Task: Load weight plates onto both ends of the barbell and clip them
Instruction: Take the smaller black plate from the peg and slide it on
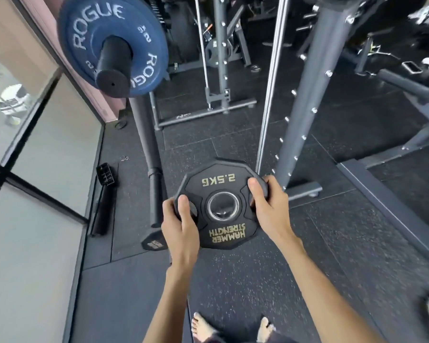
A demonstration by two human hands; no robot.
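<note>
Between the two hands, near the middle of the view, a small black weight plate (219,180) is held above the speckled rubber floor (233,280), its face turned up toward the camera. Its gold writing reads upside down from here: "2.5KG" on the far edge and "HAMMER STRENGTH" on the near edge. A metal ring lines its centre hole.

The left hand (181,224) grips the plate's left rim, with the thumb on the face beside a grip cut-out and the fingers wrapped behind. The right hand (268,206) grips the right rim the same way, thumb on top and fingers curled round the edge.

Up and to the left of the hands, well apart from the small plate, the black barbell sleeve (113,68) points toward the camera. A blue plate (84,33) is seated on it further back, printed twice with "ROGUE" in white; its smaller white marks are too blurred to read. Just left of the left hand, a black post (151,157) stands on the floor. Beyond the right hand rises a grey rack upright (305,95) studded with pegs. Bare feet (203,328) show beneath the forearms.
</note>
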